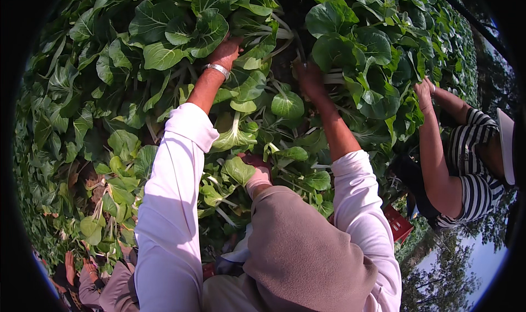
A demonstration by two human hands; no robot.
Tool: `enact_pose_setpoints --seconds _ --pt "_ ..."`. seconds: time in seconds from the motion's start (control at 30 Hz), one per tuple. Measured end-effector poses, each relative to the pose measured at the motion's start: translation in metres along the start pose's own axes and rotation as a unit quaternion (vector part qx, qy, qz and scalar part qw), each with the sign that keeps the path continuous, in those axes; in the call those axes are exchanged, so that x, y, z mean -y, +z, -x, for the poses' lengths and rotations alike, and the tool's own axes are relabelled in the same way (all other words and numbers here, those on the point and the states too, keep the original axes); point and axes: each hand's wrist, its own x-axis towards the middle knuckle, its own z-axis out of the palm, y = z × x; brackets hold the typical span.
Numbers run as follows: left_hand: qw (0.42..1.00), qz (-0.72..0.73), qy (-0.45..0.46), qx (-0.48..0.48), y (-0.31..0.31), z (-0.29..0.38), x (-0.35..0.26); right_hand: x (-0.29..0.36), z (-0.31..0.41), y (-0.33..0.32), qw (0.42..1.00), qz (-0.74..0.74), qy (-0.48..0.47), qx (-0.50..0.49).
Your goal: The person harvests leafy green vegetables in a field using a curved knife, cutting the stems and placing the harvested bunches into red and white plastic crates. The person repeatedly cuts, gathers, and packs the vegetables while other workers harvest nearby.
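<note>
My left hand point(225, 53), with a silvery band at its wrist, reaches among broad leaves of a bok choy plant point(201, 28). Leaves hide part of its fingers, so its grip is unclear. Farther right, my right hand point(311, 76) is closed in shade around a narrow grey tool, seemingly a knife point(300, 46), which points away from me. The tool lies close to the pale stalks point(281, 32) of another bok choy. More dark green leaves point(335, 51) overhang my right hand. Between my forearms are smaller bok choy leaves point(287, 105).
My bent leg in brown trousers point(304, 234) and my foot point(259, 176) are among the plants. At right, a co-worker in a striped shirt point(472, 160) reaches into leaves near a red plastic crate point(397, 223). Another person's hands point(88, 266) show at lower left. Pulled-looking greens point(102, 213) lie at left.
</note>
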Motion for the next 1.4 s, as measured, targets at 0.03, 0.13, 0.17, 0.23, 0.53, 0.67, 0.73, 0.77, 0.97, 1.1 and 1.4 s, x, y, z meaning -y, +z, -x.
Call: enact_pose_setpoints --seconds 0.03,0.13,0.17,0.23,0.53,0.67,0.73,0.77,0.97,1.1,1.4 --pt "1.0 -0.007 -0.021 -0.016 0.002 0.002 -0.001 0.001 0.0 -0.003 0.999 -0.015 -0.033 0.0" --pt "0.986 -0.04 -0.135 -0.085 0.01 0.01 -0.009 0.007 -0.001 -0.02 0.988 -0.101 0.069 0.093" --pt "0.979 -0.036 -0.175 -0.103 0.013 0.012 -0.013 0.011 -0.001 -0.026 0.972 -0.143 0.121 0.139" --pt "0.989 -0.117 -0.066 -0.058 0.017 0.019 -0.019 0.02 -0.003 -0.034 0.961 -0.145 0.165 0.168" --pt "0.886 -0.456 0.027 -0.076 0.026 0.061 -0.068 0.021 0.037 -0.039 0.94 -0.163 0.233 0.189" --pt "0.943 -0.309 0.107 -0.057 0.044 0.133 -0.113 0.046 0.085 -0.029 0.976 -0.189 0.11 -0.003" --pt "0.936 -0.315 0.154 -0.03 0.052 0.168 -0.136 0.066 0.096 -0.034 0.922 -0.353 0.162 0.001" --pt "0.899 -0.38 0.218 -0.012 0.056 0.181 -0.147 0.077 0.097 -0.039 0.86 -0.474 0.183 0.039" --pt "0.842 -0.442 0.293 0.096 0.045 0.225 -0.175 0.131 0.103 -0.057 0.712 -0.658 0.18 0.166" --pt "0.809 -0.496 0.289 0.126 0.026 0.232 -0.186 0.143 0.119 -0.066 0.754 -0.644 0.096 0.086" --pt "0.835 -0.513 0.145 0.138 0.065 0.207 -0.26 0.204 0.155 -0.077 0.802 -0.592 -0.013 0.079"
